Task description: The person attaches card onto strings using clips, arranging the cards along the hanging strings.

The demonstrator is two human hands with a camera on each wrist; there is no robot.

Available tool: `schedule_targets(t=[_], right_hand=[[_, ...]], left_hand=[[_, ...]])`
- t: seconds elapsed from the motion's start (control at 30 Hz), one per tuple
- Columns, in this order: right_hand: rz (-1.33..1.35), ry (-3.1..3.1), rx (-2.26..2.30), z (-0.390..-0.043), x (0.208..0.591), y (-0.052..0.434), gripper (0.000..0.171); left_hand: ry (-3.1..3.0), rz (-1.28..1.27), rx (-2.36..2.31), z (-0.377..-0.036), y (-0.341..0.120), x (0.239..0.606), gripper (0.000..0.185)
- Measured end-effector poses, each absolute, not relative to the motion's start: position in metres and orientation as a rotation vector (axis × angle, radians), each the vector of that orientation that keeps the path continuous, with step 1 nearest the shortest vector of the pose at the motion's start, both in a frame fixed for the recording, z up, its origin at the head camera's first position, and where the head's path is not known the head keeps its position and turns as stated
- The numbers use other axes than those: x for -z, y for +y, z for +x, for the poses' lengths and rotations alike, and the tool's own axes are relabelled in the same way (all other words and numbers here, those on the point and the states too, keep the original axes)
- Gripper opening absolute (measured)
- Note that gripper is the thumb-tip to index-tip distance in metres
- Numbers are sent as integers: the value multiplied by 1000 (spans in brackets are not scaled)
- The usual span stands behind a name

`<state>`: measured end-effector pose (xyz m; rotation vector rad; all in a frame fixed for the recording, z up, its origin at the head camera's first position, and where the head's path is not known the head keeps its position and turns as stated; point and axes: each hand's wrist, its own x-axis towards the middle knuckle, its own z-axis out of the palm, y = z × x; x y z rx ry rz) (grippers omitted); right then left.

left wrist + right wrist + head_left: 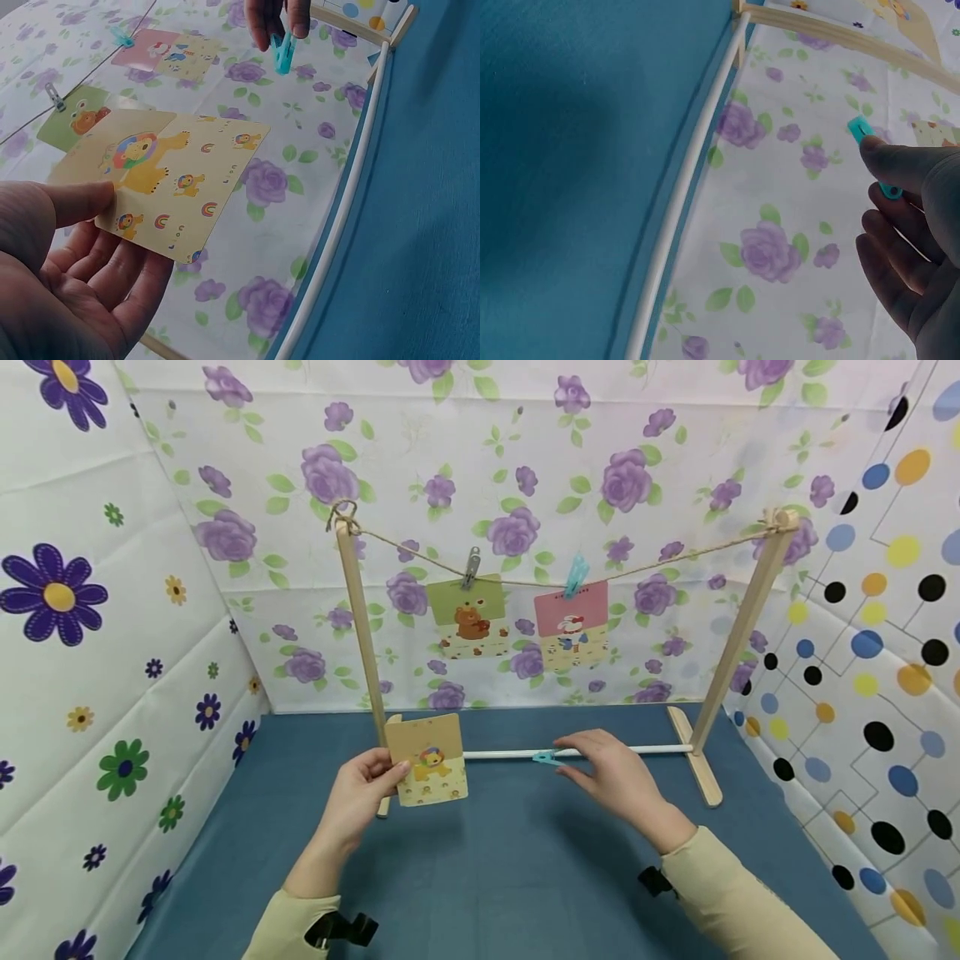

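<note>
My left hand (364, 793) pinches a tan card (429, 760) with a lion printed on it, thumb in front and fingers behind. To the right, my right hand (611, 777) holds a turquoise clothespin (547, 757) between thumb and fingers, apart from the card. Above both hands a twine line (525, 583) sags between two wooden posts. From it hang a green bear card (471, 618), held by a grey clothespin (471, 568), and a pink rabbit card (572, 625), held by a turquoise clothespin (576, 577).
The right wooden post (742, 635) rises from a flat wooden foot (696, 756); the left post (362, 627) stands behind my left hand. A white rod (498, 755) joins them low down. Blue cloth (495, 877) covers the table, with patterned fabric on three sides.
</note>
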<state>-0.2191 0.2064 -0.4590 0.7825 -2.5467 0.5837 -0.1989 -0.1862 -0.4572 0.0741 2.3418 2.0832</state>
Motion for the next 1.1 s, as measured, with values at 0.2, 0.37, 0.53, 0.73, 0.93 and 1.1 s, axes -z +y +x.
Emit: schedule_targets(t=[0.2, 0.37, 0.53, 0.73, 0.93, 1.1], right_hand=[[807, -2487, -510, -221, 449, 214, 39], [814, -2437, -507, -221, 441, 221, 45], [806, -2417, -486, -220, 434, 229, 45], [833, -2394, -464, -223, 423, 239, 43], [834, -2359, -408, -225, 411, 249, 42], [803, -2354, -410, -225, 401, 254, 40]], left_hand=[[2318, 98, -2111, -199, -181, 457, 28], [2297, 125, -2149, -199, -176, 457, 27], [2263, 151, -2180, -199, -169, 455, 25], [2240, 177, -2189, -201, -160, 451, 26], [2212, 214, -2199, -204, -144, 448, 24], [2175, 287, -2211, -204, -128, 446, 20]])
